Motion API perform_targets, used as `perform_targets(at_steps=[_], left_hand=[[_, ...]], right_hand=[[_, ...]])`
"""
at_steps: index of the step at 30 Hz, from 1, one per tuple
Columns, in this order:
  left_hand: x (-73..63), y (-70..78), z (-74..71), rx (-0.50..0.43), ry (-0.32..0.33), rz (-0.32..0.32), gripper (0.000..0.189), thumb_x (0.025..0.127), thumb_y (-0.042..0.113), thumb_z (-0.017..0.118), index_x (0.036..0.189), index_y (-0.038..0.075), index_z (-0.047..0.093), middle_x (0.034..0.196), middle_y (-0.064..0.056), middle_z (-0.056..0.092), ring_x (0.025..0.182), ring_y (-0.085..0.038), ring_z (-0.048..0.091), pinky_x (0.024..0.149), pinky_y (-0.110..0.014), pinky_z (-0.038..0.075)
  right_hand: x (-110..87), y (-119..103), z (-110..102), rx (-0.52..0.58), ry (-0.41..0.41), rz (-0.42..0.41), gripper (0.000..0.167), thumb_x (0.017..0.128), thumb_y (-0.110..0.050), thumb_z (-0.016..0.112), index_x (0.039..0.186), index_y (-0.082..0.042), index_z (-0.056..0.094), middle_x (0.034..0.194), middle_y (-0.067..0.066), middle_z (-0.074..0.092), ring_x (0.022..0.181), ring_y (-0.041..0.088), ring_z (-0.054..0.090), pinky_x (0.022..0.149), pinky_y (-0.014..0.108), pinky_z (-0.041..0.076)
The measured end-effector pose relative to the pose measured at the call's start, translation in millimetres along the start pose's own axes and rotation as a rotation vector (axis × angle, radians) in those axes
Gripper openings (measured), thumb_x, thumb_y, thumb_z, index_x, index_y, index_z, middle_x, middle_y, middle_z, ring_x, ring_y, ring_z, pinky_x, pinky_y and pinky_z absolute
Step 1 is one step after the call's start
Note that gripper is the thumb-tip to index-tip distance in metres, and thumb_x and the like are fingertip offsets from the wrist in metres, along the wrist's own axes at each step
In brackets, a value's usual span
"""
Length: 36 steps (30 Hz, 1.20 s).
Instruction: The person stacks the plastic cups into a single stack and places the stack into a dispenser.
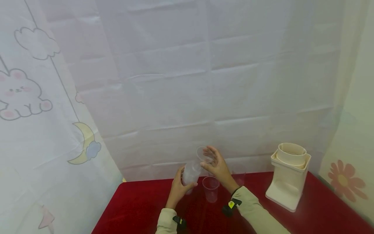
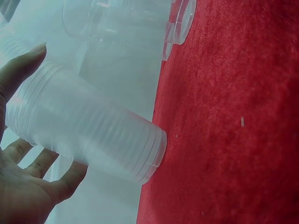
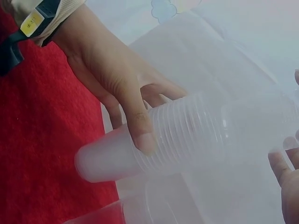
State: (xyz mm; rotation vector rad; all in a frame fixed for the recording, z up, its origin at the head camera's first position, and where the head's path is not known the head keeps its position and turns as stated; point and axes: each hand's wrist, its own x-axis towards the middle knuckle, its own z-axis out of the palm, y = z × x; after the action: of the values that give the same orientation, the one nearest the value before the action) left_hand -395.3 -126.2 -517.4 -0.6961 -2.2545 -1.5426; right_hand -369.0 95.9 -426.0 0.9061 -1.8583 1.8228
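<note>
"Clear plastic on my feed. Where is the stack of cups?"

"I log it tilted over the red cloth, the left hand wrapped around it."

"The right hand?"

"Pinching a single cup at the stack's upper end; whether it is nested I cannot tell. A standing cup is near both hands, a cream stand well apart on the right."

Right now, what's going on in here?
Someone's left grip holds a tilted stack of plastic cups. Their right grip holds a clear cup at the stack's upper end; I can't tell if it's going in or out. A separate cup stands upright on the red cloth, and a cream-colored stand is farther right.
</note>
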Motion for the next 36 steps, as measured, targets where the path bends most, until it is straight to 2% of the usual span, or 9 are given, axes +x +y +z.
perform_targets(at_steps=[5,11,16,25,29,36], left_hand=[[-0.1,-1.0,0.4,-0.004,-0.001,-0.011,0.081,0.082,0.029,0.085,0.149,0.027,0.039,0.130,-0.002,0.058,0.108,-0.022,0.060,0.084,-0.041,0.050],[2.2,-1.8,0.0,-0.002,0.007,0.007,0.080,0.081,0.028,0.085,0.148,0.027,0.041,0.130,-0.003,0.059,0.108,-0.022,0.060,0.084,-0.041,0.050],[2.2,-3.1,1.0,-0.007,0.008,0.023,0.080,0.081,0.025,0.086,0.148,0.025,0.041,0.130,-0.004,0.059,0.108,-0.024,0.060,0.083,-0.041,0.050],[2.9,-5.4,1.9,0.012,0.008,0.047,0.081,0.082,0.028,0.085,0.149,0.025,0.039,0.134,-0.005,0.058,0.110,-0.023,0.059,0.083,-0.040,0.051],[2.3,-4.7,1.3,0.014,-0.002,0.061,0.081,0.083,0.025,0.084,0.150,0.023,0.039,0.134,-0.008,0.057,0.109,-0.024,0.060,0.082,-0.039,0.051],[1.9,-1.5,0.6,0.013,-0.004,0.004,0.081,0.083,0.027,0.084,0.150,0.025,0.039,0.133,-0.006,0.057,0.109,-0.023,0.060,0.083,-0.038,0.051]], right_hand=[[-0.1,2,3,0.004,-0.008,0.008,0.072,0.092,0.004,0.067,0.153,-0.004,0.029,0.149,0.025,0.041,0.135,0.042,0.041,0.102,0.051,0.043],[1.7,5,7,0.014,-0.011,0.023,0.073,0.092,0.003,0.068,0.154,-0.005,0.029,0.150,0.025,0.041,0.136,0.041,0.040,0.104,0.057,0.039],[0.3,10,10,0.008,-0.020,0.027,0.073,0.092,0.002,0.067,0.154,-0.004,0.028,0.150,0.025,0.040,0.136,0.042,0.040,0.103,0.056,0.040],[-2.6,20,11,-0.004,-0.026,0.043,0.073,0.093,0.000,0.068,0.154,-0.006,0.028,0.151,0.022,0.041,0.137,0.040,0.040,0.103,0.054,0.041],[-3.5,23,13,-0.039,-0.030,0.039,0.074,0.092,-0.001,0.070,0.154,-0.005,0.029,0.150,0.024,0.042,0.137,0.040,0.041,0.103,0.055,0.040],[-4.7,30,17,-0.090,-0.028,0.027,0.072,0.091,-0.003,0.072,0.152,-0.005,0.033,0.148,0.021,0.046,0.136,0.040,0.042,0.103,0.062,0.037]])
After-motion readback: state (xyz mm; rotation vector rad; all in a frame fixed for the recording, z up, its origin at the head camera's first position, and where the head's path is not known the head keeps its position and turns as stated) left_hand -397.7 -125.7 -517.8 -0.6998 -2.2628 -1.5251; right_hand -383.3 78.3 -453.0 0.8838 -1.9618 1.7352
